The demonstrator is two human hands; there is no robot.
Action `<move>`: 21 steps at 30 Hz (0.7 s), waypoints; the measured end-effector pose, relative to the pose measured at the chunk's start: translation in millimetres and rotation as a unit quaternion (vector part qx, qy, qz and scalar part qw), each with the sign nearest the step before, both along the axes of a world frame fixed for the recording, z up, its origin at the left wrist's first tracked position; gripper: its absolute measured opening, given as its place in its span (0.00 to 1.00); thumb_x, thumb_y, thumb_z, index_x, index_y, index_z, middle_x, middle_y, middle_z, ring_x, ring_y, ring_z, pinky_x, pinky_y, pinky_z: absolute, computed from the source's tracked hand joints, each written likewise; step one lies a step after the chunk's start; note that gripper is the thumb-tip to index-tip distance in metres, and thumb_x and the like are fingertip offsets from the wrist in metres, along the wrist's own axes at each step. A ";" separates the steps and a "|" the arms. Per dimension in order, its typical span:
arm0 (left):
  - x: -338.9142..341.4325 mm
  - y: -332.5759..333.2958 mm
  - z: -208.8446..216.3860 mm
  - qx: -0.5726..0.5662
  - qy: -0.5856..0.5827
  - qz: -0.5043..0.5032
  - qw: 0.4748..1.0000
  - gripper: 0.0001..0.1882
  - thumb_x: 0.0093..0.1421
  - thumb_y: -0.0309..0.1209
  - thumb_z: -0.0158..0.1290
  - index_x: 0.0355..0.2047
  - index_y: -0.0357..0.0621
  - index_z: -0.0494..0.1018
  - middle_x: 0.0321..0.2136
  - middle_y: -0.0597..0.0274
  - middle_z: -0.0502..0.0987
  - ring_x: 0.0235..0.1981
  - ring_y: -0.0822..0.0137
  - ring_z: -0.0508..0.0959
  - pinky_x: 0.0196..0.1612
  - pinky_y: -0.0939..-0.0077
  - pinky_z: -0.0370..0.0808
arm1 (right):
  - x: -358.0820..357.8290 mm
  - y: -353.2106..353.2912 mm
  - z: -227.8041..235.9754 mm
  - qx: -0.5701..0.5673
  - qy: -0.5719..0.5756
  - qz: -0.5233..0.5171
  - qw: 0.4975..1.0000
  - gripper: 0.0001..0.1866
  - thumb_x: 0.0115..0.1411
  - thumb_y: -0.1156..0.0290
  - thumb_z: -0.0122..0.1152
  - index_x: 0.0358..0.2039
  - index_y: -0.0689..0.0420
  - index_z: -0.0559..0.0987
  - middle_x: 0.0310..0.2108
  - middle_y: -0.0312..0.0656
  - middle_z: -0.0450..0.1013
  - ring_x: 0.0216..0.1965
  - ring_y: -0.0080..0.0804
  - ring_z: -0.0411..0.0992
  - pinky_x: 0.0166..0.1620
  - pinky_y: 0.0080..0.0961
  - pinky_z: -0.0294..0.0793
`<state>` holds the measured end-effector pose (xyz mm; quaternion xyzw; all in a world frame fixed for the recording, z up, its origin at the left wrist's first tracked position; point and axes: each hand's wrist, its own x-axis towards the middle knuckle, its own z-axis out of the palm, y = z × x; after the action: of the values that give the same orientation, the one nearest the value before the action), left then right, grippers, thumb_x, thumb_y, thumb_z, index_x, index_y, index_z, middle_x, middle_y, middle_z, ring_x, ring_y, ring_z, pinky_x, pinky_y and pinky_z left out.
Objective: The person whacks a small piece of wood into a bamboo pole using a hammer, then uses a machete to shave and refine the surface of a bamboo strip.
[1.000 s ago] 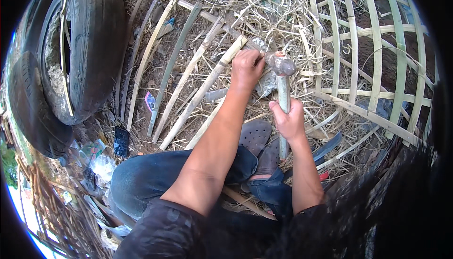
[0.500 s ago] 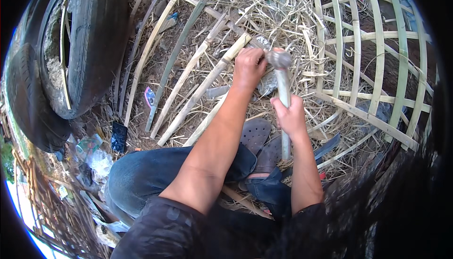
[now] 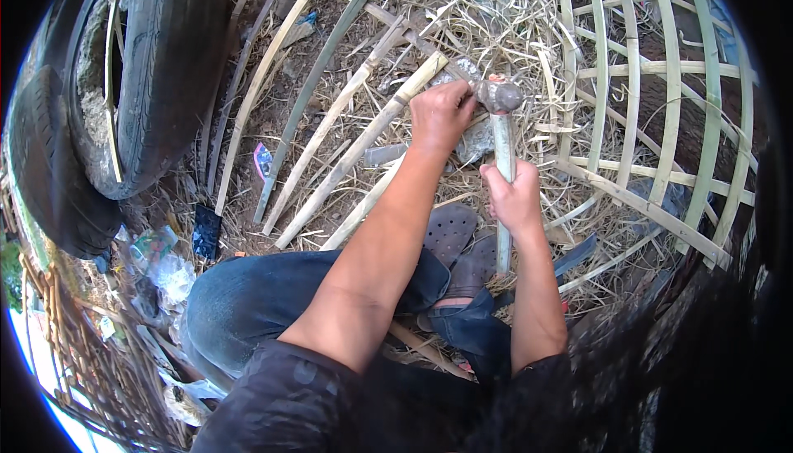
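Observation:
My right hand (image 3: 512, 197) is wrapped round the pale handle of a hammer (image 3: 504, 151), its thumb lying along the wood. The dull metal hammer head (image 3: 500, 96) is just right of my left hand (image 3: 443, 113), which is closed in a pinch. Whatever sits between those left fingers is hidden or too small to name. They are beside the end of a wooden crosspiece (image 3: 384, 15), near a thick bamboo slat (image 3: 359, 151). Several other slats, including a greenish one (image 3: 310, 98), fan out from that crosspiece toward me.
Old tyres (image 3: 169, 73) stand at the left. On the right lies a woven bamboo lattice (image 3: 632, 90). Loose bamboo shavings (image 3: 487, 7) cover the ground ahead. A dark phone-like object (image 3: 206, 232) and clear plastic litter (image 3: 173, 279) are by my knee (image 3: 239, 313).
The hammer head, blurred before, is now sharp and a little farther right of my left hand. Both hands keep their grips, and the whole view has shifted slightly.

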<state>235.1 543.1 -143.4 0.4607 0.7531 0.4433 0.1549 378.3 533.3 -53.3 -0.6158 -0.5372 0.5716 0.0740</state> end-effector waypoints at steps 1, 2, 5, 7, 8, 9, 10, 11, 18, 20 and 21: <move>0.1 0.0 -0.3 -0.001 -0.007 0.000 1.000 0.08 0.46 0.30 0.62 0.21 0.43 0.73 0.20 0.58 0.76 0.23 0.57 0.77 0.25 0.64 0.72 | -1.4 -1.4 3.6 0.021 0.017 -0.007 1.000 0.11 0.52 0.70 0.59 0.18 0.63 0.72 0.13 0.35 0.66 0.16 0.21 0.62 0.22 0.25 0.63; 0.3 0.1 -0.7 -0.001 -0.014 -0.001 1.000 0.08 0.45 0.30 0.62 0.21 0.43 0.73 0.20 0.58 0.76 0.22 0.56 0.77 0.25 0.64 0.72 | -2.2 -2.3 7.1 0.042 0.034 -0.013 0.998 0.12 0.52 0.70 0.59 0.18 0.63 0.71 0.13 0.35 0.66 0.16 0.21 0.62 0.22 0.26 0.63; -2.3 -2.0 2.2 -0.002 -0.010 -0.008 1.000 0.08 0.45 0.30 0.62 0.21 0.44 0.73 0.20 0.58 0.76 0.22 0.56 0.77 0.25 0.64 0.72 | -4.0 -7.4 13.9 0.042 0.051 -0.024 0.997 0.12 0.52 0.70 0.58 0.17 0.63 0.71 0.13 0.35 0.66 0.16 0.21 0.62 0.22 0.26 0.62; -1.7 -1.2 1.4 0.008 -0.010 -0.006 1.000 0.08 0.45 0.30 0.62 0.21 0.44 0.73 0.20 0.57 0.76 0.22 0.56 0.77 0.25 0.64 0.72 | -4.5 -4.4 9.2 0.036 0.030 -0.014 0.999 0.12 0.52 0.71 0.58 0.17 0.63 0.71 0.13 0.35 0.66 0.16 0.20 0.62 0.22 0.25 0.62; -1.4 -0.9 1.3 0.017 -0.010 -0.003 1.000 0.08 0.46 0.31 0.62 0.21 0.43 0.73 0.19 0.57 0.76 0.22 0.56 0.77 0.25 0.64 0.72 | -4.4 -3.1 6.2 0.029 0.011 -0.004 1.000 0.11 0.52 0.71 0.58 0.17 0.62 0.71 0.13 0.35 0.66 0.16 0.20 0.62 0.22 0.25 0.62; -0.9 -0.5 -0.5 0.019 -0.012 -0.003 1.000 0.08 0.46 0.31 0.62 0.21 0.43 0.73 0.19 0.57 0.76 0.22 0.56 0.77 0.25 0.64 0.72 | -3.2 -1.9 3.4 0.031 0.009 -0.004 0.999 0.11 0.52 0.71 0.58 0.17 0.62 0.71 0.13 0.35 0.66 0.16 0.20 0.62 0.22 0.25 0.62; -1.0 -0.6 -2.3 0.014 -0.011 -0.001 1.000 0.08 0.46 0.31 0.62 0.21 0.44 0.73 0.19 0.57 0.76 0.22 0.56 0.77 0.25 0.64 0.72 | -1.9 -0.8 0.9 0.024 0.006 0.001 1.000 0.11 0.52 0.72 0.58 0.17 0.62 0.71 0.13 0.35 0.66 0.16 0.20 0.62 0.22 0.25 0.62; -0.2 -0.1 -4.0 0.009 -0.009 0.001 1.000 0.08 0.46 0.31 0.62 0.21 0.44 0.73 0.19 0.57 0.76 0.21 0.56 0.77 0.25 0.64 0.72 | -0.9 0.2 0.2 0.017 0.002 0.007 1.000 0.11 0.53 0.72 0.58 0.17 0.63 0.71 0.13 0.35 0.66 0.16 0.20 0.62 0.21 0.25 0.61; -2.3 -1.3 2.4 -0.012 -0.019 -0.001 1.000 0.08 0.47 0.31 0.62 0.21 0.44 0.74 0.19 0.57 0.76 0.21 0.56 0.77 0.24 0.64 0.72 | 2.5 -13.7 11.2 0.082 0.096 -0.010 0.992 0.07 0.58 0.76 0.55 0.24 0.62 0.70 0.09 0.33 0.63 0.07 0.18 0.60 0.11 0.18 0.59; -2.9 -1.8 1.1 -0.009 -0.034 -0.004 0.999 0.08 0.47 0.32 0.62 0.21 0.44 0.74 0.19 0.58 0.76 0.21 0.56 0.77 0.24 0.63 0.72 | 2.2 -15.0 5.9 0.082 0.095 -0.012 0.992 0.07 0.57 0.75 0.55 0.25 0.63 0.70 0.09 0.33 0.62 0.07 0.19 0.60 0.11 0.18 0.59; -2.4 -1.5 0.9 -0.009 -0.034 -0.004 0.999 0.08 0.47 0.32 0.62 0.21 0.44 0.74 0.19 0.58 0.76 0.21 0.56 0.77 0.24 0.63 0.72 | 2.7 -15.5 2.9 0.081 0.077 -0.024 0.993 0.08 0.55 0.74 0.57 0.22 0.63 0.71 0.11 0.33 0.64 0.12 0.19 0.61 0.16 0.21 0.60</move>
<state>232.7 541.6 -142.5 0.4471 0.7493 0.4514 0.1866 381.0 517.8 -50.4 -0.5750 -0.5591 0.5699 0.1787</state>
